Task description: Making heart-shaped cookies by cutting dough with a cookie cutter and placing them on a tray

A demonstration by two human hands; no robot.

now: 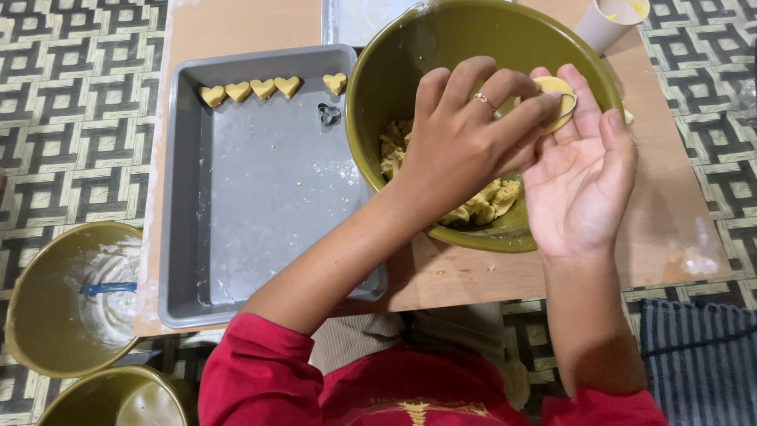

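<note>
My right hand (pixel 582 177) is held palm up over the rim of an olive-green bowl (pixel 410 55), with a flat round piece of yellow dough (pixel 561 88) resting on its fingertips. My left hand (pixel 461 138), which wears a ring, reaches across the bowl. Its fingertips press a thin metal cutter (pixel 573 105) into that dough piece. More crumbly yellow dough (pixel 489 201) lies in the bottom of the bowl, partly hidden by my left hand.
A grey baking tray (pixel 260 197) left of the bowl holds several heart-shaped dough pieces (pixel 262 87) and a small heart cutter (pixel 329 114). A white cup (pixel 603 24) stands at the back right. Two olive bowls (pixel 55 300) sit on the patterned floor, one with a blue utensil (pixel 106 289).
</note>
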